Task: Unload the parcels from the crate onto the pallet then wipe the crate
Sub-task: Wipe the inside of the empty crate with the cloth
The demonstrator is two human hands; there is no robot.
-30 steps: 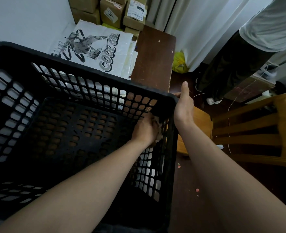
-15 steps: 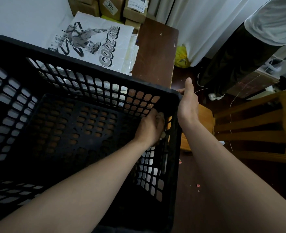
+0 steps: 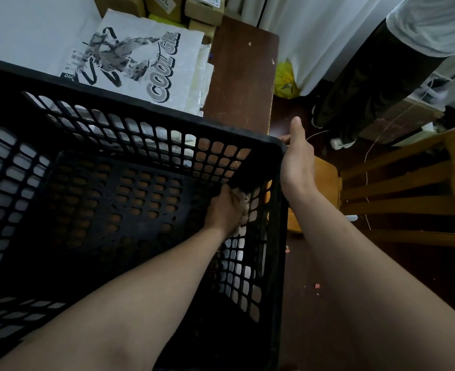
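We look down into a black lattice crate [image 3: 140, 121] filling the left of the view. Our left hand [image 3: 225, 210] reaches inside it, fingers bunched round a pale cloth [image 3: 243, 207] pressed against the right wall near the far corner. Our right hand [image 3: 297, 162] clamps that far right corner of the rim, fingers wrapped over it, thumb straight. Beyond the crate lie a white printed bag [image 3: 140, 57] and cardboard boxes [image 3: 202, 9], beside a brown board [image 3: 242, 76]. A wooden chair [image 3: 408, 188] stands to the right.
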